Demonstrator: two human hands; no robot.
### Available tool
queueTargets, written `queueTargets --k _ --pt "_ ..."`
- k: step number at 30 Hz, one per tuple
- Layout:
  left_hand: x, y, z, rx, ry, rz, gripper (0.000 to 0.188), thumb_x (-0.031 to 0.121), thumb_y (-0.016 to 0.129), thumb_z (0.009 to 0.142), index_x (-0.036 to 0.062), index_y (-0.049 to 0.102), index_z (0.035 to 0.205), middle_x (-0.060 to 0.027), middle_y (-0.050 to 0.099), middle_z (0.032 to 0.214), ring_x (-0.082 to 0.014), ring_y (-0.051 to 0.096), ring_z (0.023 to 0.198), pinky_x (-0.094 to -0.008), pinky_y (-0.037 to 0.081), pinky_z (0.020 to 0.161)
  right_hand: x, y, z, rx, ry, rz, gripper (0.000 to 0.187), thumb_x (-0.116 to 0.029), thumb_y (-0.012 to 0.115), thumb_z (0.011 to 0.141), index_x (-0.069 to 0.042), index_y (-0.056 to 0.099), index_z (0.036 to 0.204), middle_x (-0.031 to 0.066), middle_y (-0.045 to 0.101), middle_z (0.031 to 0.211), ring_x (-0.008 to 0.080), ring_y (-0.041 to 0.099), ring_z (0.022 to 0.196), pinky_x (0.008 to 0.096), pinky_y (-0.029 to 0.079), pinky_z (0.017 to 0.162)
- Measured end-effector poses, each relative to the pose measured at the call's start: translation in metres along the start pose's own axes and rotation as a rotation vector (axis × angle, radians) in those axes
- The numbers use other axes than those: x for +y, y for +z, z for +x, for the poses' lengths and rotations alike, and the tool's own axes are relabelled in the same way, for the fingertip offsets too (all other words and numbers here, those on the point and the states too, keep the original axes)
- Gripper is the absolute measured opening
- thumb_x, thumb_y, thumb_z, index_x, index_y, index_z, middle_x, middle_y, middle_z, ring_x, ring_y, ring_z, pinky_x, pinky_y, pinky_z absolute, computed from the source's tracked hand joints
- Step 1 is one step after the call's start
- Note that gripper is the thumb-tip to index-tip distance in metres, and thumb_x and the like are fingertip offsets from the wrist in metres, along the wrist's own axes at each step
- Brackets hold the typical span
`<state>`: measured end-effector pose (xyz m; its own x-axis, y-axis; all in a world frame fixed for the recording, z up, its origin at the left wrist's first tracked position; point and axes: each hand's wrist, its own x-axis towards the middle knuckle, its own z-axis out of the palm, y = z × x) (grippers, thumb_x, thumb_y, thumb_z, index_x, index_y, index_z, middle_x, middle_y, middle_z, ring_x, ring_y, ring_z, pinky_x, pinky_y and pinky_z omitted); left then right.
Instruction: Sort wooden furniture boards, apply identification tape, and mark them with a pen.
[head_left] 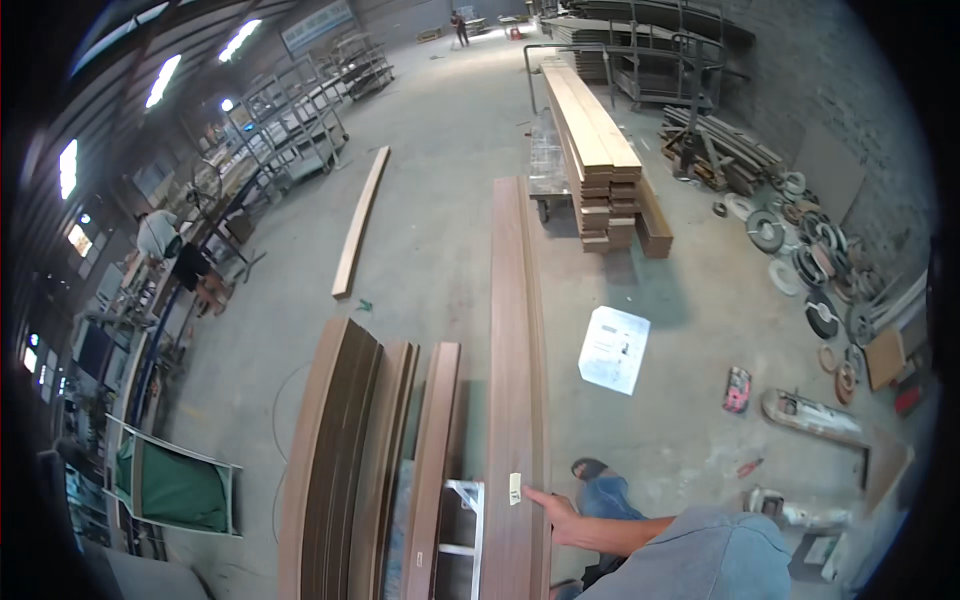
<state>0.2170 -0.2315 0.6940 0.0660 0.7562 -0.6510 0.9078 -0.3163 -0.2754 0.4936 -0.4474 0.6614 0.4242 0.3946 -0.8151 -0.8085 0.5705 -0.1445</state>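
Observation:
My right hand (563, 517) reaches in from the lower right, its index finger stretched out to the edge of a small pale label (515, 489). The label is on a long brown board (510, 330), which runs away from me near the middle of the view. Nothing is held in this hand; its other fingers look partly bent. My left hand is out of view. Left of the board lies a narrower brown plank (436, 450), with a grey metal support (462, 550) between them. Farther left stand several brown panels (335, 440) side by side.
A printed sheet (614, 350) and a red-and-black tool (737, 390) lie on the floor to the right. Ahead, a cart (547, 160) bears stacked boards (590, 115). A single plank (361, 222) lies left of centre. Another person (160, 240) bends over a bench at left; rolls (820, 260) line the right wall.

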Motion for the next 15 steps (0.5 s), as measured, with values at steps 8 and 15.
queueTargets --k 8,15 --pt "0.112 -0.007 -0.116 0.280 0.502 -0.532 0.059 0.048 0.047 0.101 -0.0023 0.072 0.084 -0.0296 0.068 0.081 -0.0487 0.066 0.084 -0.0524 0.050 0.075 -0.222 0.009 0.028 -0.142 0.038 0.092 0.052 -0.041 0.072 0.090 -0.005 0.063 0.126 0.0134 0.069 0.117 0.0322 0.066 0.109 0.0489 0.051 0.098" --pt "0.048 0.057 -0.155 0.068 0.419 -0.416 0.073 0.062 0.037 0.104 0.0037 0.073 0.078 -0.0183 0.065 0.065 -0.0327 0.059 0.061 -0.0507 0.042 0.054 -0.410 -0.023 0.000 -0.191 -0.154 0.010 0.057 -0.044 0.071 0.090 -0.004 0.061 0.129 0.0161 0.066 0.122 0.0350 0.063 0.113 0.0535 0.048 0.101"
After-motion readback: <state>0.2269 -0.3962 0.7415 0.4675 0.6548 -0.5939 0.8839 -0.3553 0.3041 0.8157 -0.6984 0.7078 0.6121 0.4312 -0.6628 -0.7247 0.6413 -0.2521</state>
